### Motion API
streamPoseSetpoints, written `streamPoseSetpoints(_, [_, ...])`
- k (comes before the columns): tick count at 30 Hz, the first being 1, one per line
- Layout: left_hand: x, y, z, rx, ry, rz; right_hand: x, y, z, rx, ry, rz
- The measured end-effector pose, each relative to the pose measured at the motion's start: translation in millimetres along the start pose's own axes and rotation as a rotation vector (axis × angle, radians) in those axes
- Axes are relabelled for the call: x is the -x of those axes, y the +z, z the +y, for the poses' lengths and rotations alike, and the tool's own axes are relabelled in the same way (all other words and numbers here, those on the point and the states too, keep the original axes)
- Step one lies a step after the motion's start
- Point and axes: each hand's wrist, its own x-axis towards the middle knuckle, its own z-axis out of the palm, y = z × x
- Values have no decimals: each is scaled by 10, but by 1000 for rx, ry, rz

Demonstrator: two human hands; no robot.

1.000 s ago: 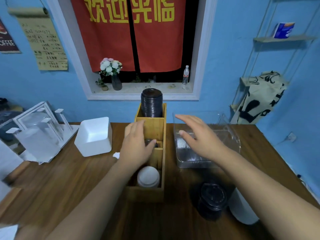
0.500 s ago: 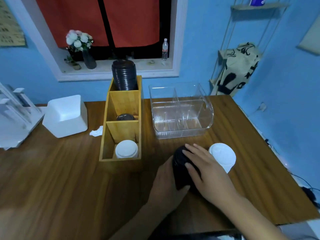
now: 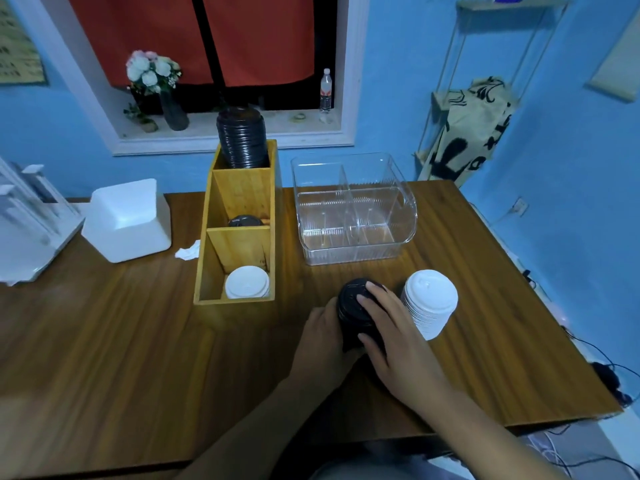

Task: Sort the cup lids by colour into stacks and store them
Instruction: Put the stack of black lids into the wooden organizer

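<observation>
The left hand (image 3: 322, 341) and right hand (image 3: 398, 351) clasp the black lid stack (image 3: 353, 301). The wooden organiser (image 3: 207, 237) lies to its upper left.

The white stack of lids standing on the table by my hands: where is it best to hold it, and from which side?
Probably low on the sides of the white stack, coming from the right: the black stack, held by the left hand and right hand, crowds its left. It stands upright as loose lids, so pinching the top would likely lift only one.
</observation>
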Motion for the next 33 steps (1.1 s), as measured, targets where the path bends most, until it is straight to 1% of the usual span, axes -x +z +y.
streamPoseSetpoints(4, [154,-148,76,65,-2,-6,17,-81,-41,-121,-79,86])
streamPoseSetpoints(7, [149,-429,188,108,-3,65,-206,-265,-169,-164,-156,127])
streamPoseSetpoints(11, [-9,-1015,270,52,27,185,-704,-455,-456,-165,-298,175])
streamPoseSetpoints(13, [-108,-1320,236,-14,30,238,-992,-470,-604,-174,-324,184])
streamPoseSetpoints(15, [-244,-1597,154,-33,13,273,-1308,-419,-743,-200,-316,163])
streamPoseSetpoints(18, [-524,-1917,-78,-98,-56,324,-1815,-257,-903,-229,-319,114])
streamPoseSetpoints(23, [-981,-2196,-444,-133,-131,376,-2483,-21,-1015,-141,-321,44])
streamPoseSetpoints(25, [-1087,-2213,-532,-162,-145,391,-2627,69,-998,-113,-308,34])
streamPoseSetpoints(28, [-1126,-2174,-616,-265,-138,420,-2677,239,-905,-144,-288,45])
streamPoseSetpoints(33, [-1150,-2168,-680,-261,-165,412,-2704,478,-780,-181,-201,77])
